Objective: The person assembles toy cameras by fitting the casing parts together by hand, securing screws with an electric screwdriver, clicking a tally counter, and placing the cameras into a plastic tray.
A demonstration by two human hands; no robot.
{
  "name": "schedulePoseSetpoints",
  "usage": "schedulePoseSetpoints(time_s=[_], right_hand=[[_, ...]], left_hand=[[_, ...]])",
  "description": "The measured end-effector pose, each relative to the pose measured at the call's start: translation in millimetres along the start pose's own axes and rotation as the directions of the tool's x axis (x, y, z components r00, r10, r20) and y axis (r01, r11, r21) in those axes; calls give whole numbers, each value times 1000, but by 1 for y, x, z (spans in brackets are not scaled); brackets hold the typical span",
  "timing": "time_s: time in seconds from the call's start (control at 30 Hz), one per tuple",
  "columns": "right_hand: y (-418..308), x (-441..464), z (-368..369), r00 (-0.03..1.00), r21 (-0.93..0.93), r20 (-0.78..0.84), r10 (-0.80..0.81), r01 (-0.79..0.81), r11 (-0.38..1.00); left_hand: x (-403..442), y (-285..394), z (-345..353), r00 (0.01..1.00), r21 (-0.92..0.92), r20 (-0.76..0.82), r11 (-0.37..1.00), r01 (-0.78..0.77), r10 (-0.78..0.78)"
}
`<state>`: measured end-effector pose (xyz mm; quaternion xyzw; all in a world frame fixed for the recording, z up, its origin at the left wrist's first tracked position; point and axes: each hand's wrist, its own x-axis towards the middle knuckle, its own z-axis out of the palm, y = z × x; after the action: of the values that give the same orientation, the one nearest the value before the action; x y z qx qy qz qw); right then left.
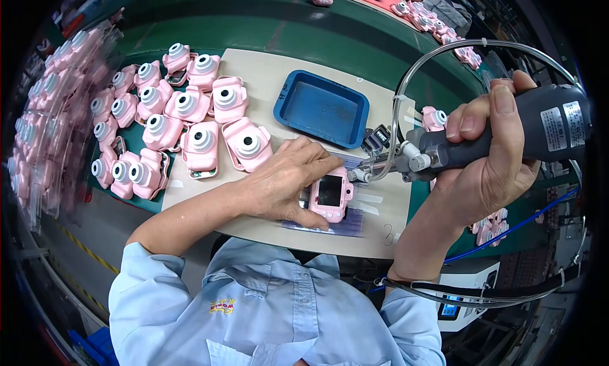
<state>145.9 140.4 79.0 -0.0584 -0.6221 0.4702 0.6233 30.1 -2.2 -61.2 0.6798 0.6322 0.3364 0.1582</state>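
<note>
A pink toy camera [330,194] lies with its dark screen up on a clear fixture [356,224] on the beige board. My left hand [285,179] holds it from the left, thumb near its lower edge and fingers along its top left. In my right hand [491,131] is a dark powered screwdriver [530,128], its fingers wrapped round the body. The tool's metal tip end [361,174] points left and reaches the camera's upper right corner. Whether it touches a screw is hidden.
Several pink cameras [186,104] with white lenses stand left on the board [254,61] and green table. A blue tray [323,109] is beyond my left hand. Stacked trays of cameras [54,106] rise at far left. A hose [406,80] arches round the screwdriver.
</note>
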Motion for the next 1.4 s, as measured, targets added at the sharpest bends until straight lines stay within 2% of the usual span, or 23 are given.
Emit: schedulePoseSetpoints(time_s=[0.17, 0.47, 0.7, 0.83, 0.97, 1.4], right_hand=[[-3, -1, 5, 999, 11, 36, 35, -35, 999], [10, -2, 3, 987, 156, 88, 133, -146, 977], [-4, 1, -2, 997, 41, 51, 51, -53, 998], [-27, 4, -15, 1000, 12, 11, -12, 12, 1000], [-52, -4, -25, 999, 20, 17, -44, 44, 999], [-40, -30, -17, 1000, 36, -17, -7, 8, 999]], left_hand=[[0, -3, 3, 998, 31, -34, 998, -54, 55], [-1, -8, 7, 997, 15, -44, 998, -66, 67], [-4, -8, 13, 980, 110, -134, 985, -132, 146], [-7, -9, 19, 965, 111, -192, 981, -160, 179], [-6, -6, 17, 971, 63, -191, 989, -131, 141], [-6, -7, 20, 975, 64, -189, 992, -106, 117]])
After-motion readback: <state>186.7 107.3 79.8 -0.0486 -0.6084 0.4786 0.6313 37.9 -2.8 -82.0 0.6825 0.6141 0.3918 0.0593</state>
